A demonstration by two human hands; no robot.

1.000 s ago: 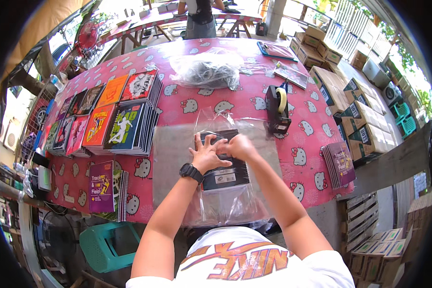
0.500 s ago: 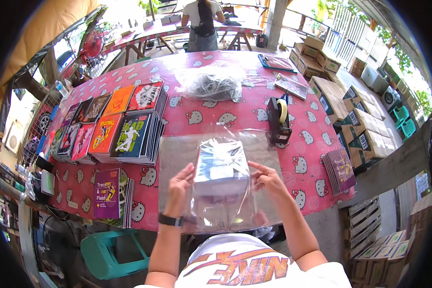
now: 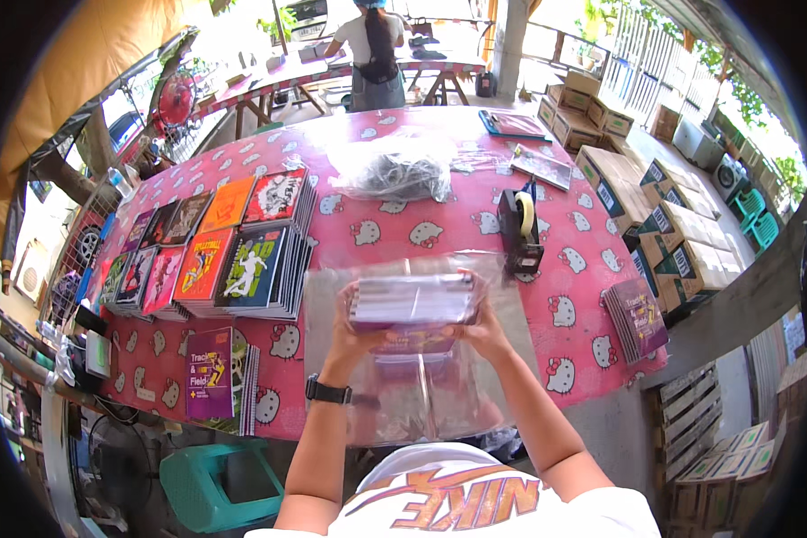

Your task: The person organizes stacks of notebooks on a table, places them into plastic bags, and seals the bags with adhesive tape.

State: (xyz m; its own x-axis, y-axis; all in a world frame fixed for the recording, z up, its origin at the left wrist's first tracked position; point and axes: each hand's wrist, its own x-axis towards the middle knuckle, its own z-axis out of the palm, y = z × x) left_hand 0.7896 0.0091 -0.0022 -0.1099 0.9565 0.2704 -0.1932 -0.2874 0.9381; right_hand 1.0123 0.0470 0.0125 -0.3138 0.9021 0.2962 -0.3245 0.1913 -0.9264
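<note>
Centre of the frame: a stack of notebooks (image 3: pixel 411 300) is tilted up within clear plastic (image 3: pixel 426 394), its pale page edges turned toward my camera and a strip of purple cover just below them. Of the wrapping, I judge the first part done, since the stack appears to lie inside the plastic. The closing seems to remain: loose plastic spreads below the stack toward the lower edge of the frame, though blur and glare keep me from telling whether any flap is fastened. The tape dispenser (image 3: pixel 524 235), right of centre, stands apart from both hands.

The left hand (image 3: pixel 353 339) is partly open, curved about the stack's left side, its thumb near the lower edge. The right hand (image 3: pixel 484 327) mirrors it opposite; I read both as grasping the stack between them through the plastic, neither clenched into a fist nor released.

Surroundings: a heap of plastic (image 3: pixel 403 175) at upper centre; rows of notebooks (image 3: pixel 208 264) at left; a purple-topped pile (image 3: pixel 209 372) at lower left, all on the pink table (image 3: pixel 386 238).
</note>
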